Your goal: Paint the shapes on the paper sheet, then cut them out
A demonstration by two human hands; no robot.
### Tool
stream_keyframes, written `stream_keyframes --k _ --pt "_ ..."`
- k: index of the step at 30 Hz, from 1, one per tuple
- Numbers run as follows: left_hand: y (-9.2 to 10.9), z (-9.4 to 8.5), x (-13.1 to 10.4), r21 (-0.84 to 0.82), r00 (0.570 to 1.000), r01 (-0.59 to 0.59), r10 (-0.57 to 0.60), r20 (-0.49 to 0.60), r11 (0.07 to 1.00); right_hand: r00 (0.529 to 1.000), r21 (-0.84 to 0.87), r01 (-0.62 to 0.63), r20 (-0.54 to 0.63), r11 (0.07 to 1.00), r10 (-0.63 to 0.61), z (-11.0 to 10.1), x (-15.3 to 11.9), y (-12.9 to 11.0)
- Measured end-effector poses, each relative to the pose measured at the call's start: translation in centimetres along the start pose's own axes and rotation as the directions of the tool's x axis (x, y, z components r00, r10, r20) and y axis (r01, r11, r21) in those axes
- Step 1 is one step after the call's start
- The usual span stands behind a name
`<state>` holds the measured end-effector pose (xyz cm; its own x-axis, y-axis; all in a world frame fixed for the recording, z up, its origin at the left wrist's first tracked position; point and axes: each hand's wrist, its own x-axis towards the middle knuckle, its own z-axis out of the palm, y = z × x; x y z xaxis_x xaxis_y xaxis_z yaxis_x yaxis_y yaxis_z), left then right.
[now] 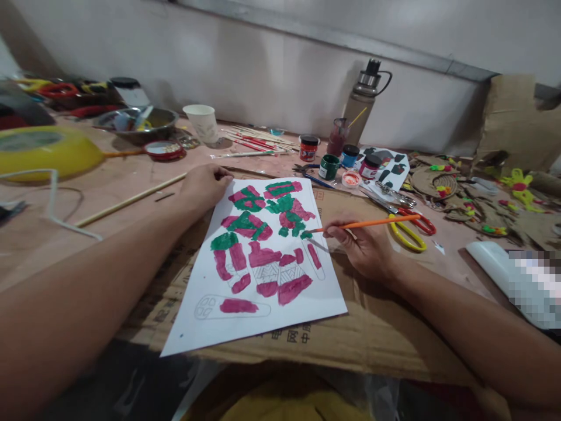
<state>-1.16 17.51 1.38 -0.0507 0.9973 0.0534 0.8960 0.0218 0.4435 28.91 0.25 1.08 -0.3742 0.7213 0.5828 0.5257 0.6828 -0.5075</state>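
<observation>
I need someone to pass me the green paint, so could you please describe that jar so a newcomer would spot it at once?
Start at the white painted sheet that the left hand steadies, and look just beyond its far right corner. A cluster of small paint jars stands there; the green paint jar is the nearest one. Its body is dark green, unlike the red jar and blue jar beside it.

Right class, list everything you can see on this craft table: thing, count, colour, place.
paper sheet: one, white with magenta and green painting, on cardboard, centre
cardboard: one, brown, under sheet
paint jars: about four, red, green, blue, magenta, behind sheet
flask: one, grey, by wall
paper cup: one, white, back
metal bowl: one, silver, back left
scissors: one pair, yellow and red handles, right
brush sticks: several, back centre
left hand: pressing sheet's top corner
right hand: holding paintbrush, orange, tip at green patch
</observation>
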Motion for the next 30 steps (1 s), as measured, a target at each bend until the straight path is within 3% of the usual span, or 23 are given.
stream_keyframes --k 8,14,21,30 --pt "-0.20 0.13 0.12 -0.002 1.000 0.007 -0.007 -0.011 1.000 0.994 0.016 -0.033 0.101 0.999 0.032 0.17 0.15 -0.47" --pt "-0.04 -0.06 -0.04 -0.006 1.000 0.001 -0.001 0.002 1.000 0.998 0.012 -0.046 0.039 0.999 0.045 0.11 0.01 -0.35" --pt "-0.35 0.08 0.24 0.005 1.000 -0.009 0.009 -0.006 1.000 0.994 0.036 -0.041 0.102 0.998 0.037 0.10 0.00 -0.38" --pt "-0.10 -0.01 0.17 -0.003 1.000 0.000 0.000 0.010 1.000 0.998 0.049 -0.006 0.059 0.999 0.003 -0.12 -0.04 0.29"
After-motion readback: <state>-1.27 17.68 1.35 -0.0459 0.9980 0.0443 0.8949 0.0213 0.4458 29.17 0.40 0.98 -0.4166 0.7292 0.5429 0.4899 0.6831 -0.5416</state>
